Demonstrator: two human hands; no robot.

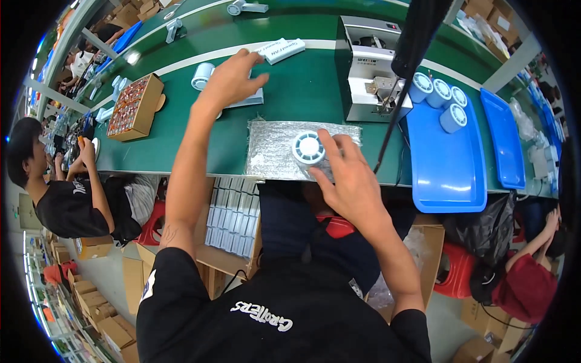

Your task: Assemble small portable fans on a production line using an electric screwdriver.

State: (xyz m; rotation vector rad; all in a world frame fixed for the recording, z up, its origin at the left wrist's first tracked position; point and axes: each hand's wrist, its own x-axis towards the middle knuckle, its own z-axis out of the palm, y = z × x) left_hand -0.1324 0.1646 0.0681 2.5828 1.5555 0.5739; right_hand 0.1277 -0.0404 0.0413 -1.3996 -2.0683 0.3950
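Observation:
A round, light-blue fan head [308,149] with a white spoked grille stands on a silver foil mat [266,145] at the near table edge. The thumb and index finger of my right hand [351,178] curve around its right side and grip it. My left hand [235,78] is raised over the table to the left, its fingers apart and nothing in them. Beneath and beside it lie a light-blue fan [203,76] and a pale flat piece [251,98], both partly hidden. Just beyond its fingertips are white pieces with dark lettering [285,51].
A metal bench machine [370,66] stands back right, a dark pole hanging before it. Several fan heads [440,94] sit on a blue tray [448,181]; another blue tray [503,139] is farther right. An open carton of small parts [132,109] stands left. People sit on both sides.

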